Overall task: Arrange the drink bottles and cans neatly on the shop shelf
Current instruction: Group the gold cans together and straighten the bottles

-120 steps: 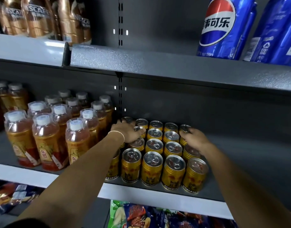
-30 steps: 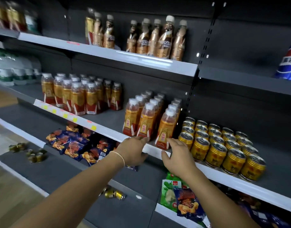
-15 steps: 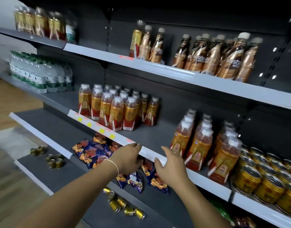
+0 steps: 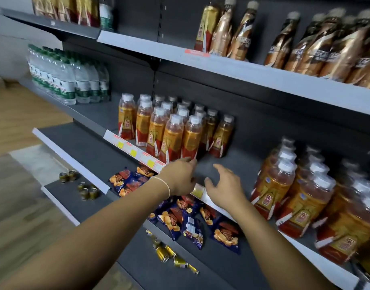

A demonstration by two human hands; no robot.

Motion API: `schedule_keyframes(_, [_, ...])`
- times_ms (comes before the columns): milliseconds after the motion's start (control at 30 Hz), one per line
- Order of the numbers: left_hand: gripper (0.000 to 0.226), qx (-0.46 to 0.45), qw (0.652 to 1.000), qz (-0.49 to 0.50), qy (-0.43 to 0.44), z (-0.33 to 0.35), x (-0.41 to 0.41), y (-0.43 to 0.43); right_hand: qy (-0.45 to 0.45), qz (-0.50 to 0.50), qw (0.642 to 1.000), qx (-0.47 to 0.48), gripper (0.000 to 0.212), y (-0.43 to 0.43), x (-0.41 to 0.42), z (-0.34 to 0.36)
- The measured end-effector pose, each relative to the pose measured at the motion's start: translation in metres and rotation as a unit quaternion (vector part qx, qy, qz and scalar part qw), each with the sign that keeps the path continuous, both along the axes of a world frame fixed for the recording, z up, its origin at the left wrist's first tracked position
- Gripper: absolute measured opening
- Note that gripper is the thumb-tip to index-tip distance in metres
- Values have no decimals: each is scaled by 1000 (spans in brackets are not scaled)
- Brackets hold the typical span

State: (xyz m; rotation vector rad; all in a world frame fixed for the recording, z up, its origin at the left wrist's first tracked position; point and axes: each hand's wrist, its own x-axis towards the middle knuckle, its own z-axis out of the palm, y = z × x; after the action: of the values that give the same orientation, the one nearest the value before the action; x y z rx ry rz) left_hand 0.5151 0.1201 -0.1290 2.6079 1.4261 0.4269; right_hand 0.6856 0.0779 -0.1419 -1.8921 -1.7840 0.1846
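Head view: left hand (image 4: 179,176) just before the orange bottles (image 4: 171,132), fingers (image 4: 190,161) loose, empty; right hand (image 4: 226,189) at their lower right, fingers spread, empty; both seem poised to square that group.

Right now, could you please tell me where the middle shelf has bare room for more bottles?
The widest bare stretch of the middle shelf lies between the left orange bottle group and the right orange bottle group. A smaller gap separates the water bottles from the left group. The right group is tightly packed.
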Motion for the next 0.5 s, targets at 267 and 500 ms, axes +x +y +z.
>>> schedule_keyframes(267, [7,25,996,83,26,29,-5,54,102,17,995,-2,58,97,-6,0])
schedule_keyframes(500, [9,-46,995,50,-77,24,11,87,243,-137,958,64,47,175,18,-13])
